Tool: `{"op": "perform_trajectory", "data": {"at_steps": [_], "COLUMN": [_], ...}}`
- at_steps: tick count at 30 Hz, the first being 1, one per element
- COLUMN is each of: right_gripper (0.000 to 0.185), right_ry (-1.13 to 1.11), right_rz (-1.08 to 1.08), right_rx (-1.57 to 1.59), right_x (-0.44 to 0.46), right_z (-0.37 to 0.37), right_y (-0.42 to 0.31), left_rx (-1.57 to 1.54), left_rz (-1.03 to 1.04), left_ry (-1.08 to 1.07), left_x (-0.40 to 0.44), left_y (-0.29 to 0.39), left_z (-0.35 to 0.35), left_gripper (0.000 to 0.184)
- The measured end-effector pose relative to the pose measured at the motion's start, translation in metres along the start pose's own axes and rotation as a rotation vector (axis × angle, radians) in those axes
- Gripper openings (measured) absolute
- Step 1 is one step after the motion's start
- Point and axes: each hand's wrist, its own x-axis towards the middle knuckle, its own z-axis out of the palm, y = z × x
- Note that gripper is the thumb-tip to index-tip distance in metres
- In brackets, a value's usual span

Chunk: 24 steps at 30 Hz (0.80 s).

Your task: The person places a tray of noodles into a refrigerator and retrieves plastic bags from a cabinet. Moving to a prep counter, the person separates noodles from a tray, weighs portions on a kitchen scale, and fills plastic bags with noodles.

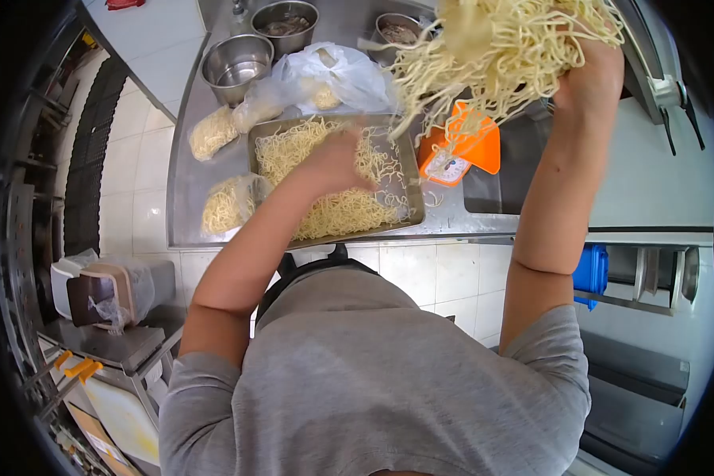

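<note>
A large tangle of noodles [492,55] hangs at the upper right, with my right hand [591,67] closed around its right side. Loose strands dangle over an orange kitchen scale [449,163] with a round dial. Over the metal tray [417,198] is my left hand [343,163], blurred by motion, its fingers apart and nothing visible in them. More noodles [333,214] are spread across the tray, thinner at its right side. Left of the tray lie two plastic bags of noodles [213,135] [227,208].
Behind the tray are a white plastic bag [333,75], an empty metal bowl [237,67], and two bowls with contents [285,25] [397,33]. A sunken basin [496,190] lies right of the scale. A bin [115,289] stands at the lower left.
</note>
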Motion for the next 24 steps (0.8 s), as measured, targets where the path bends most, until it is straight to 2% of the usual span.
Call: {"op": "perform_trajectory", "data": {"at_steps": [1, 3, 6, 8, 11, 15, 17, 19, 21, 23, 24], "right_gripper": [0.022, 0.022, 0.023, 0.021, 0.019, 0.022, 0.029, 0.031, 0.035, 0.038, 0.036], "right_ry": [0.037, 0.103, 0.089, 0.099, 0.084, 0.018, 0.024, -0.017, -0.035, -0.072, -0.216], "right_rz": [0.015, 0.036, -0.012, -0.012, -0.144, 0.024, 0.049, 0.048, 0.275, 0.507, 0.469], "right_rx": [0.034, 0.106, 0.148, 0.145, 0.21, 0.146, 0.184, 0.192, 0.241, 0.293, 0.029], "right_x": [-0.002, -0.002, 0.006, 0.009, 0.017, 0.031, 0.027, 0.018, 0.002, -0.015, -0.027], "right_z": [-0.002, -0.009, -0.018, -0.034, -0.053, -0.083, -0.081, -0.069, -0.049, -0.034, -0.036], "right_y": [0.007, 0.026, 0.032, 0.024, 0.011, 0.001, 0.007, 0.019, 0.019, 0.022, 0.041], "left_rx": [-0.211, -0.532, -0.399, -0.086, 0.156, 0.411, 0.415, 0.374, 0.146, -0.582, -0.835], "left_rz": [0.257, 0.359, 0.029, 0.126, -0.064, -0.271, -0.35, -0.405, -0.458, -0.225, -0.141], "left_ry": [0.155, 0.218, 0.07, 0.339, 0.181, -0.025, -0.073, -0.051, 0.025, 0.47, 0.472], "left_x": [0.012, 0.037, 0.056, 0.051, 0.023, -0.011, -0.019, -0.032, -0.028, -0.021, -0.017], "left_y": [0.011, 0.044, 0.065, 0.049, 0.008, -0.079, -0.079, -0.03, 0.003, 0.026, 0.039], "left_z": [0.001, 0.007, 0.017, 0.047, 0.071, 0.104, 0.097, 0.055, 0.012, -0.008, -0.01], "left_gripper": [0.108, 0.086, 0.057, 0.033, 0.027, 0.03, 0.038, 0.047, 0.061, 0.067, 0.066]}}
